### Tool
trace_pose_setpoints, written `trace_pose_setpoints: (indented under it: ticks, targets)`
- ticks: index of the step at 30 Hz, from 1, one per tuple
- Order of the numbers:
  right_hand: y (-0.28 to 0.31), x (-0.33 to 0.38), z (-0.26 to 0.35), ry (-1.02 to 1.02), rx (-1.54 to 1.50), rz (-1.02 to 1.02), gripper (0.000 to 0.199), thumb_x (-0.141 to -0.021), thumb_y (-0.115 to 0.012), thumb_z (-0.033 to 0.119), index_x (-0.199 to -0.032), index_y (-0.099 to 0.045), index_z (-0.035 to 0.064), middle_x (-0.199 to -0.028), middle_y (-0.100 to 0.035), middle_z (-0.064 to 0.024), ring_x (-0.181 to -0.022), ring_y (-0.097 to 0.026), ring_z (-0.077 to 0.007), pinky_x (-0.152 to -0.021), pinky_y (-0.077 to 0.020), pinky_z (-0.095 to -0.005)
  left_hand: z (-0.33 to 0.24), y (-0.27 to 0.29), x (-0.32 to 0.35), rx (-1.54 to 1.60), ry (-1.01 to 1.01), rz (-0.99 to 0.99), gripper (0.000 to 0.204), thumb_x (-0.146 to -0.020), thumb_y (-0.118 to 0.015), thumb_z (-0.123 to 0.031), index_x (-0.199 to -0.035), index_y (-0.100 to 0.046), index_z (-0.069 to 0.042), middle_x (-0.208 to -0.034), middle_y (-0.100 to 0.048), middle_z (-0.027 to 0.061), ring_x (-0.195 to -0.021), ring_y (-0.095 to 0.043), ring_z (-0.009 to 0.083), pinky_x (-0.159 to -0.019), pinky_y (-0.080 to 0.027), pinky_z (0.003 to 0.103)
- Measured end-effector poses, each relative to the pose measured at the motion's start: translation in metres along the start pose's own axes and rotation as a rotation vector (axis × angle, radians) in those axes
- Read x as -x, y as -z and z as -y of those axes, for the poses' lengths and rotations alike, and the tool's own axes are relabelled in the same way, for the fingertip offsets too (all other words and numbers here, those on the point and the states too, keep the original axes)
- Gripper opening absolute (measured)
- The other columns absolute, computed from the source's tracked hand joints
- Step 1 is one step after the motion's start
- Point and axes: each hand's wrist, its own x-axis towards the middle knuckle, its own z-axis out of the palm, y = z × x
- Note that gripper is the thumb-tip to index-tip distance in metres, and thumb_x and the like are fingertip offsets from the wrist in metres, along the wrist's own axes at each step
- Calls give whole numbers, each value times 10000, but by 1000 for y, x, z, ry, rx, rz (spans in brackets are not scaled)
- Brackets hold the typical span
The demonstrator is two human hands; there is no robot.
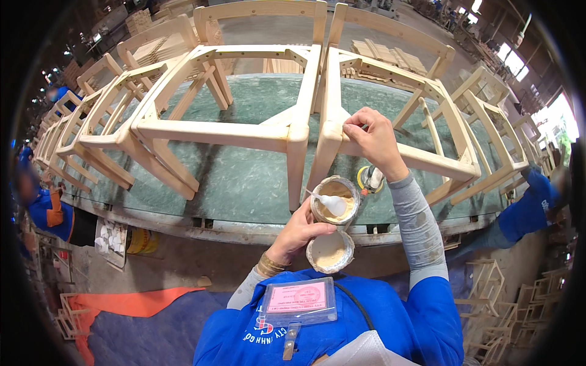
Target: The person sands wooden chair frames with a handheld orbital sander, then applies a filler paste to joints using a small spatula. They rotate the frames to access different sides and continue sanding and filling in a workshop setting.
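Observation:
My left hand (294, 233) is wrapped round a tub of beige paste (352, 190), held in front of my chest. A white squeeze bottle (334, 205) with a thin nozzle lies tilted in that tub. Just below, against my fingers, is a second round tub or lid (330, 251) with beige paste in it. My right hand (370, 135) is closed in a pinch at the front corner of a pale wooden chair frame (415, 160). Whatever its fingertips hold is hidden. Close on the left stands another seatless chair frame (213, 134).
Both frames stand on a green-topped table (244, 177), with more chair frames (116, 137) along it. A round yellow-and-black tool (369, 179) lies beyond the tubs. One co-worker (52, 210) is at the left, another (528, 207) at the right. An orange cloth (134, 300) lies low left.

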Motion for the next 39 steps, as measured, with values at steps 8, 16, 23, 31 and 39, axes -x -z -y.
trace_pose_setpoints:
  ticks: [8,16,23,31,39]
  targets:
    - [6,7,2,-43,-29,44,134,-831,-587,72,-881,-670,-20,-853,-607,-66,-753,-582,-142,-663,-458,-249,-12,14,1,-4,-20,-17,755,-711,-698,21,-1363,-318,-1,-1252,-510,88,-1140,-512,162,-985,-409,302]
    - [14,56,38,58,-21,-16,80,-744,-675,80,-791,-666,16,-845,-597,-111,-827,-573,-263,-715,-449,-346,-12,28,0,-25,-11,2,738,-710,-713,4,-1343,-333,3,-1242,-511,92,-1140,-508,156,-968,-424,299]
    - [-6,93,54,105,312,354,260,-645,-743,156,-862,-653,45,-823,-528,-90,-815,-520,-270,-729,-440,-368,-15,20,-8,-226,11,19,691,-701,-693,2,-1316,-378,-15,-1180,-527,55,-1075,-526,143,-931,-433,291]
    - [7,77,55,-207,-160,261,205,-748,-698,65,-932,-642,-3,-787,-650,-65,-703,-611,-119,-626,-479,-247,-15,25,-15,-187,64,59,741,-694,-711,-25,-1345,-356,-8,-1199,-524,55,-1073,-524,137,-926,-430,281]
    - [2,13,14,-101,-271,-163,248,-760,-700,101,-948,-658,-54,-759,-678,-87,-653,-612,-94,-609,-496,-244,-11,27,-16,-174,40,61,773,-693,-711,-24,-1368,-335,-5,-1241,-507,64,-1101,-508,134,-936,-422,280]
